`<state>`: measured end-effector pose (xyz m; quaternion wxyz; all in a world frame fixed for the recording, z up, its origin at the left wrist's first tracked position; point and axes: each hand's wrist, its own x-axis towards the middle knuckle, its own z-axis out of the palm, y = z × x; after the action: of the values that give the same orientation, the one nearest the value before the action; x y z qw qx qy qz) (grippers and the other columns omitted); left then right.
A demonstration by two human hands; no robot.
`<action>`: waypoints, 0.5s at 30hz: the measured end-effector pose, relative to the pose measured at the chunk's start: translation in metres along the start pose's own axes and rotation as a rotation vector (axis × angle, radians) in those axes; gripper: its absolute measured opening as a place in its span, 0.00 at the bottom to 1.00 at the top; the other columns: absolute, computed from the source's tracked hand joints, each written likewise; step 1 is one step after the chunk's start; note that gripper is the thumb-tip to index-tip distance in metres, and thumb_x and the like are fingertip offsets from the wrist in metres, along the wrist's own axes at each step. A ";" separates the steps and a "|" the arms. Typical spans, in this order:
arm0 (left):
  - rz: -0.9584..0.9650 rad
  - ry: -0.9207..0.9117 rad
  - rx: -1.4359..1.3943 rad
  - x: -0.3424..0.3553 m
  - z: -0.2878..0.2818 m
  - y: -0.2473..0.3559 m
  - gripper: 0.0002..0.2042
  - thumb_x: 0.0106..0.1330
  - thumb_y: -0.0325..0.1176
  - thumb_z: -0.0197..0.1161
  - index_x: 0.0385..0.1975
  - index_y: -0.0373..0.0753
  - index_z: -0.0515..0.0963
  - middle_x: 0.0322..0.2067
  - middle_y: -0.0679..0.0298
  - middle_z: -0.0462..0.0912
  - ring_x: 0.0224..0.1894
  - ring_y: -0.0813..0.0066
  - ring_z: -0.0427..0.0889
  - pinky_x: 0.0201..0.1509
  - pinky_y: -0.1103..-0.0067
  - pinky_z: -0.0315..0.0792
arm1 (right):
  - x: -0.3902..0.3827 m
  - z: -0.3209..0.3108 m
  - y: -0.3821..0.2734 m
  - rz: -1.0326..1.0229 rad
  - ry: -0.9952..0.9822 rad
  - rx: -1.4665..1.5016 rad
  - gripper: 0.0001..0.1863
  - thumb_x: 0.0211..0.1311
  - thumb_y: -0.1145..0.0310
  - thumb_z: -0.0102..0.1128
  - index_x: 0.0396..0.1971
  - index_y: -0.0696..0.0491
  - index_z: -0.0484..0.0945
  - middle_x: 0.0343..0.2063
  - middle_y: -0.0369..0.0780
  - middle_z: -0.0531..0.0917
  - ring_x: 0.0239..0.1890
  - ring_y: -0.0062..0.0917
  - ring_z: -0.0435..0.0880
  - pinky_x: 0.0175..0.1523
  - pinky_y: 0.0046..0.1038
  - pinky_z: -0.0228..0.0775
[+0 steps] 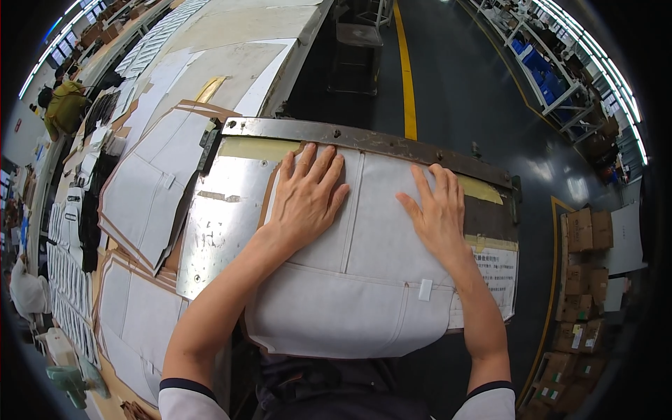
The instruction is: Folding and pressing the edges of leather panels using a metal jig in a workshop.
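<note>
A pale grey stitched panel [329, 308] with brown edges and a small white tab lies on a metal plate [210, 245], its near end hanging over the plate's front. My left hand [306, 192] presses flat on the panel's far left part, fingers spread. On its far right part rests my right hand [437, 210], also flat, fingers and thumb apart. Both sets of fingertips reach close to a long metal bar [336, 133] across the far side of the plate. The panel's far edge meets the bar; whether it goes under it I cannot tell.
Stacks of similar panels [150, 189] lie left of the plate, on a long table. A printed sheet [498, 280] is on the plate's right end. Cardboard boxes [577, 294] line the right side. A metal stool [357, 52] and shelves [546, 77] stand farther off. Another person [66, 105] is at far left.
</note>
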<state>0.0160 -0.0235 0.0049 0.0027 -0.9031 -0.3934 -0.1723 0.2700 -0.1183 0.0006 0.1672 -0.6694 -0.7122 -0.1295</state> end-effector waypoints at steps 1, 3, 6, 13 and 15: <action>0.000 -0.001 -0.002 0.001 0.000 -0.001 0.27 0.81 0.49 0.46 0.71 0.40 0.70 0.72 0.54 0.69 0.78 0.53 0.59 0.81 0.54 0.47 | 0.001 0.000 0.000 0.001 -0.002 -0.001 0.35 0.76 0.39 0.49 0.61 0.58 0.78 0.58 0.55 0.72 0.62 0.50 0.69 0.63 0.52 0.65; 0.003 -0.001 -0.008 0.001 -0.001 -0.001 0.26 0.81 0.49 0.46 0.70 0.39 0.70 0.72 0.54 0.69 0.78 0.52 0.59 0.82 0.54 0.47 | 0.002 -0.002 -0.001 -0.002 -0.010 -0.003 0.36 0.76 0.39 0.48 0.62 0.58 0.77 0.58 0.55 0.71 0.62 0.50 0.69 0.63 0.52 0.65; 0.002 0.000 0.002 0.001 0.001 -0.001 0.26 0.81 0.49 0.46 0.70 0.40 0.71 0.72 0.53 0.70 0.78 0.51 0.59 0.81 0.54 0.47 | 0.001 0.003 0.001 -0.002 -0.009 -0.004 0.35 0.76 0.39 0.49 0.62 0.57 0.77 0.58 0.56 0.71 0.62 0.51 0.69 0.63 0.53 0.65; 0.039 -0.021 -0.044 0.001 -0.009 0.001 0.27 0.78 0.54 0.52 0.69 0.45 0.72 0.70 0.49 0.67 0.77 0.50 0.59 0.82 0.51 0.44 | 0.000 -0.001 -0.001 0.010 -0.008 -0.009 0.33 0.75 0.41 0.52 0.62 0.55 0.78 0.57 0.57 0.71 0.62 0.52 0.68 0.63 0.54 0.64; 0.035 -0.067 -0.017 0.001 -0.012 0.000 0.29 0.76 0.57 0.55 0.69 0.46 0.73 0.68 0.49 0.66 0.77 0.51 0.58 0.81 0.51 0.44 | 0.000 0.000 -0.001 -0.032 0.017 -0.002 0.32 0.74 0.43 0.55 0.61 0.55 0.78 0.58 0.56 0.70 0.62 0.52 0.68 0.64 0.54 0.64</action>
<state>0.0132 -0.0246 0.0163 -0.0152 -0.9151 -0.3758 -0.1455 0.2688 -0.1179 0.0007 0.1705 -0.6570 -0.7211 -0.1388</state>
